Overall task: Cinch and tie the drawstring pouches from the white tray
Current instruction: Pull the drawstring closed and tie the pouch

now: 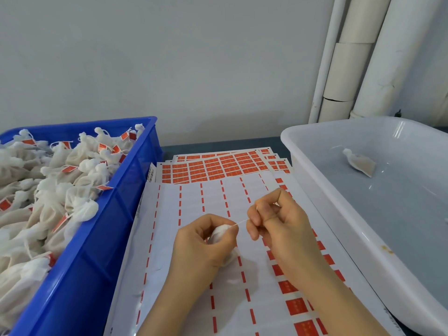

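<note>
Pouch (219, 235), drawstring (241, 222) between crate wall (101, 238), tray rim (339, 202)

No text legible: red labels (214, 167) on far sheets (159, 169) and the barcode (151, 172) left of them appear too blurred.

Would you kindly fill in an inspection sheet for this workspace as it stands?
Surface: dark table, mostly covered by label sheets, many red labels gone.
Job's things: white tray holds a lone pouch; the held pouch is above the sheets.
Clutter: blue crate heaped with tagged pouches.
Hands: left hand grips the held pouch; right hand pinches its drawstring.
Cables: nothing seen.
Surroundings: grey wall, white pipes at right.
</note>
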Tool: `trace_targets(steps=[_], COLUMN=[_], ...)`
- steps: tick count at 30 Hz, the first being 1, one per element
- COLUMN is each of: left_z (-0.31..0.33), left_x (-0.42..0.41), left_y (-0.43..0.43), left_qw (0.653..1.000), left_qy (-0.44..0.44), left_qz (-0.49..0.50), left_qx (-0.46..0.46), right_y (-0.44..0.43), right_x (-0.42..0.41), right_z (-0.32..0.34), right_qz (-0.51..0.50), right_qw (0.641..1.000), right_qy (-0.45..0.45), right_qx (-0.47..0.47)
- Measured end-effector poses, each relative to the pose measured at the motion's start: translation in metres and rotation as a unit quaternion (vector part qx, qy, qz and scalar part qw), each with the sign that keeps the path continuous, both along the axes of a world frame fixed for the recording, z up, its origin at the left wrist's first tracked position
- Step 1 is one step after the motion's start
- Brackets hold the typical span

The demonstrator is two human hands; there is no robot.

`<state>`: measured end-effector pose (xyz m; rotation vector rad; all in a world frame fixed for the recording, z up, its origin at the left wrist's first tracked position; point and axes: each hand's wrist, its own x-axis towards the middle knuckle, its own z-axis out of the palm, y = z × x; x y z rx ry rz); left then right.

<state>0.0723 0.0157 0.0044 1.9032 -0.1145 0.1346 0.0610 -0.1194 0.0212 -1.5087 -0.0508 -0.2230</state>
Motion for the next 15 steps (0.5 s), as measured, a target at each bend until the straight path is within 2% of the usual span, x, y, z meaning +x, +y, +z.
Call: trace_targets(steps=[2,5,9,13,15], left_z=[-0.001,-0.002,-0.008,-0.013,-0.013], left_x=[-0.002,-0.002,0.001,-0.001,-0.001], left_y=[0.001,0.001,0.0,0.003,0.005], left_qw=[1.0,0.997,0.987,0.952,0.933], left_qy=[-0.004,-0.012,-0.036,-0.167,-0.214], left_qz=[0.014,0.04,0.058,0.036,0.071], left_qx=[0.019,0.057,0.146,0.256,0.281], right_y=[0.0,0.003,0.009,0.01,0.01], right_x=[-0.001,0.0,0.001,0.0,0.0], right_z=[-0.003,-0.007,-0.017,-0.018,-0.019], right_qz=[-0.001,0.018,-0.021,-0.043,-0.052], right_qw=[0.998,0.994,0.946,0.933,0.933], right_qy=[-0.019,0.013,-0.01,-0.021,-0.029], right_qx=[-0.056,-0.102,-0.323,-0.357,-0.355])
